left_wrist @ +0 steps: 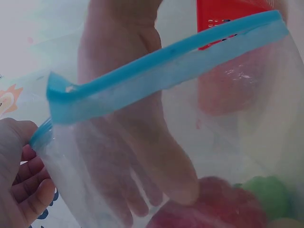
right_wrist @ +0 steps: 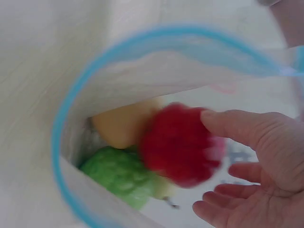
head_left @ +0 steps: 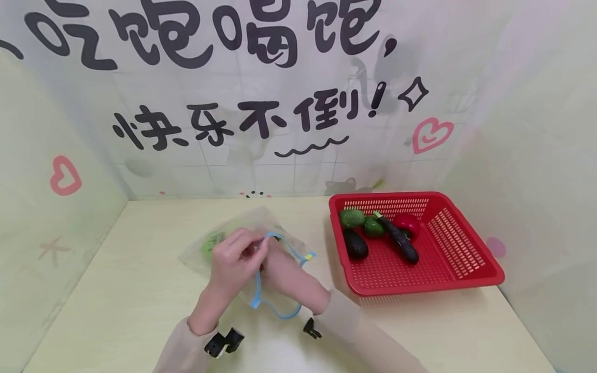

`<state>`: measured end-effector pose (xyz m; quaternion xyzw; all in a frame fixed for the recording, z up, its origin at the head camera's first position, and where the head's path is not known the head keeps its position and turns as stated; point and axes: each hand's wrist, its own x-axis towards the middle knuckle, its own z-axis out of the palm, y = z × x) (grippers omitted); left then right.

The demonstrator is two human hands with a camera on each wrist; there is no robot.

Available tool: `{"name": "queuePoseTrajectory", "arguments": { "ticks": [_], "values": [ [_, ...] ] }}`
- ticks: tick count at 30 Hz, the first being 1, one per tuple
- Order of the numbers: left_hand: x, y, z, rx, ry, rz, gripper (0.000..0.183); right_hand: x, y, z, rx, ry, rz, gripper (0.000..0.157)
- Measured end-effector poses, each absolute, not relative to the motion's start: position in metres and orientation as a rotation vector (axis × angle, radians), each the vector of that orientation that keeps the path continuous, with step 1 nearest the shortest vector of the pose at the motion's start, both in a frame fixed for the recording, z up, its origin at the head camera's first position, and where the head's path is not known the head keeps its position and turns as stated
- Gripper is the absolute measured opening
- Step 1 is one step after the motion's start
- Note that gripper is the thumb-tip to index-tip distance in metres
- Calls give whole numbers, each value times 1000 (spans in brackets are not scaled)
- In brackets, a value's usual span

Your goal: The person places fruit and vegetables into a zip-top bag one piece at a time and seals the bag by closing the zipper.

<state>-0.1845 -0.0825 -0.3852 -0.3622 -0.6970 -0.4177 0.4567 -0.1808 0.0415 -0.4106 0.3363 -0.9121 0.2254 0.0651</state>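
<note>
A clear zip bag (head_left: 280, 305) with a blue rim lies on the table. My left hand (head_left: 235, 259) pinches that rim at one side. Through the mouth reaches my right hand (right_wrist: 266, 161), its fingers spread inside the bag. The thumb is right at the edge of a red bumpy fruit (right_wrist: 178, 145), while the other fingers are loosely bent beside it. Against the red fruit lie a green bumpy fruit (right_wrist: 118, 173) and a yellow-orange fruit (right_wrist: 121, 126). A thin dark stem shows below them. In the head view the bag and left hand hide most of the right hand's fingers.
To the right stands a red plastic basket (head_left: 448, 280). It holds an eggplant (head_left: 398, 241), a green pepper (head_left: 374, 226), a red round vegetable or fruit (head_left: 407, 224), a dark avocado (head_left: 355, 244) and a green oval fruit (head_left: 352, 218). A printed wall sheet rises behind the table.
</note>
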Motion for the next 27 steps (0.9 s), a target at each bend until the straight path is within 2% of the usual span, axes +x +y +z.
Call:
{"name": "queuePoseTrajectory", "arguments": {
  "ticks": [1,4,5,8,9,14,19,24,27],
  "values": [
    [-185,-83,-386,-891,-1720,-1033,25,-175,47,-408,1066,-2746,648,30],
    [-185,-82,-386,-891,-1725,-1040,26,-158,68,-397,1224,-2762,687,39],
    [-185,-82,-386,-890,-1729,-1039,26,-153,77,-392,1282,-2779,724,40],
    [-184,-82,-387,-888,-1740,-1037,25,-144,107,-380,1370,-2849,893,29],
    [-184,-82,-387,-887,-1743,-1034,25,-143,118,-377,1362,-2866,947,31],
    [-184,-82,-388,-886,-1751,-1028,26,-151,176,-363,1011,-2947,957,30],
    [-184,-83,-386,-886,-1758,-1019,28,-176,234,-358,604,-2899,909,29],
    [-184,-83,-385,-897,-1761,-1019,29,-207,283,-357,282,-2961,767,40],
    [-183,-83,-385,-897,-1765,-1023,29,-224,301,-358,208,-3026,727,43]
  ]
}}
